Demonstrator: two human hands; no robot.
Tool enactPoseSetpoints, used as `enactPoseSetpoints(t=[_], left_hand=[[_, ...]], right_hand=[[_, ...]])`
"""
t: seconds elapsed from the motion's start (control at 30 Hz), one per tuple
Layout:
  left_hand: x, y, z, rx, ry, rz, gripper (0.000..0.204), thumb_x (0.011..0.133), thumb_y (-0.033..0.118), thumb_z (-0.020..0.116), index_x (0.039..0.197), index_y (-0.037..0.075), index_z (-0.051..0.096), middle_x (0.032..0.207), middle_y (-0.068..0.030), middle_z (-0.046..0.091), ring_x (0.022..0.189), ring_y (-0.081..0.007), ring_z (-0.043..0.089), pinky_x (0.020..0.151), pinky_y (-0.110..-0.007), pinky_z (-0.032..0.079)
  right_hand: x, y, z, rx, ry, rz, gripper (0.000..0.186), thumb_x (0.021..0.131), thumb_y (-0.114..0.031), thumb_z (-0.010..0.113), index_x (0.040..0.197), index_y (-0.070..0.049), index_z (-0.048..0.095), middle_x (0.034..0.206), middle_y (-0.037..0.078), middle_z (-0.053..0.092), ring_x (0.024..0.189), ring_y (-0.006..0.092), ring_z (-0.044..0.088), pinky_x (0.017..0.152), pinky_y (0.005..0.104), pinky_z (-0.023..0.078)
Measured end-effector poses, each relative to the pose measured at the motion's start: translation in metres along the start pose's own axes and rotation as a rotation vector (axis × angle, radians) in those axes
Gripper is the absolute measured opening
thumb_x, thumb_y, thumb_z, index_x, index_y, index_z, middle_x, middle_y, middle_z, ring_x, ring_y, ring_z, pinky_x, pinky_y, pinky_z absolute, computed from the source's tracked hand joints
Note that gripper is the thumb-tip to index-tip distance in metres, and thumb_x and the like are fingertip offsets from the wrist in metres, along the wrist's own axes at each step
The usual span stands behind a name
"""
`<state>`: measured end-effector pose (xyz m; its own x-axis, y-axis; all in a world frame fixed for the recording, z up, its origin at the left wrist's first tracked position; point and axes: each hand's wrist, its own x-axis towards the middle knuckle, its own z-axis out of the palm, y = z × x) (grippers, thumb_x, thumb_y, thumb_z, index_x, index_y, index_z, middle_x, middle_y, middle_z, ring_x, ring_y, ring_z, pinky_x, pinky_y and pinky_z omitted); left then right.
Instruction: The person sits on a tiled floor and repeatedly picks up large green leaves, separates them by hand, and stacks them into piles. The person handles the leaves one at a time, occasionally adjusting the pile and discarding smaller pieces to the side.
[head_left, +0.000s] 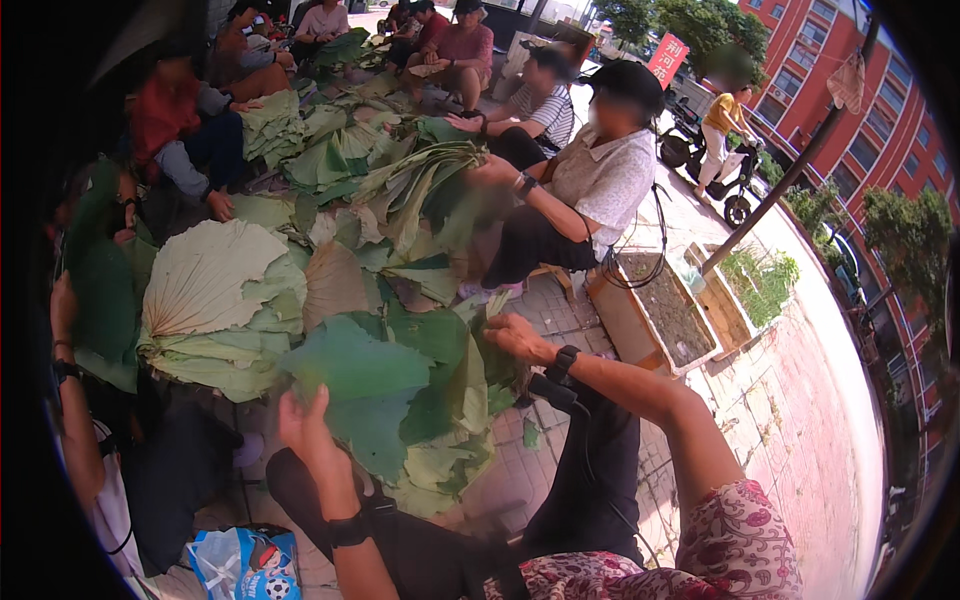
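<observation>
Hands hold a big green leaf over the lap.

Left hand (305,428) grips the near edge of the big green leaf (385,385), with the thumb up and the fingers curled under it. Right hand (515,337) is closed on the far right edge of the same leaf, pinching it. Both wrists wear dark bands. More folded leaves hang under it, down by the knees in black trousers. A pale round leaf (205,275) lies just to the left on a pile of leaves (340,160) spread over the brick ground. A person in a light shirt (600,180) sits across the pile, holding long green leaves. A wooden planter box (650,315) with dirt sits to the right.
</observation>
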<state>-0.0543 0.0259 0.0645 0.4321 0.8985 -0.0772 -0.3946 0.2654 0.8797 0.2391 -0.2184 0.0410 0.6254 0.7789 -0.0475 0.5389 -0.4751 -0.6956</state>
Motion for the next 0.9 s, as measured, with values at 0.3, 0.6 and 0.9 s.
enactPoseSetpoints(t=[0.3, 0.6, 0.9], left_hand=[[0.004, -0.009, -0.015, 0.087, -0.027, -0.037, 0.029, 0.086, -0.005, 0.069, 0.114, -0.004, 0.059, 0.108, -0.01, 0.069, 0.095, -0.0143, 0.063, 0.088, -0.028, 0.046], [0.008, -0.042, -0.003, 0.313, -0.204, -0.011, 0.028, 0.085, -0.008, 0.065, 0.112, -0.007, 0.057, 0.108, -0.0126, 0.067, 0.094, -0.0166, 0.062, 0.084, -0.029, 0.048], [-0.001, -0.099, 0.002, 0.522, -0.41, 0.161, 0.035, 0.084, -0.008, 0.067, 0.118, -0.006, 0.058, 0.105, -0.0115, 0.067, 0.095, -0.0168, 0.064, 0.082, -0.03, 0.05]], right_hand=[[-0.042, -0.103, -0.088, 0.472, 0.005, 0.164, 0.024, 0.102, -0.014, 0.052, 0.117, 0.001, 0.062, 0.101, 0.001, 0.069, 0.09, 0.0074, 0.065, 0.083, 0.0242, 0.052], [-0.052, -0.123, -0.056, 0.438, 0.069, -0.035, 0.023, 0.095, -0.017, 0.06, 0.104, 0.002, 0.067, 0.087, 0.002, 0.066, 0.082, 0.0097, 0.056, 0.076, 0.0293, 0.047], [-0.042, -0.232, 0.043, 0.61, -0.076, -0.526, 0.024, 0.094, -0.021, 0.057, 0.088, 0.002, 0.058, 0.075, 0.003, 0.05, 0.07, 0.0102, 0.048, 0.066, 0.031, 0.041]])
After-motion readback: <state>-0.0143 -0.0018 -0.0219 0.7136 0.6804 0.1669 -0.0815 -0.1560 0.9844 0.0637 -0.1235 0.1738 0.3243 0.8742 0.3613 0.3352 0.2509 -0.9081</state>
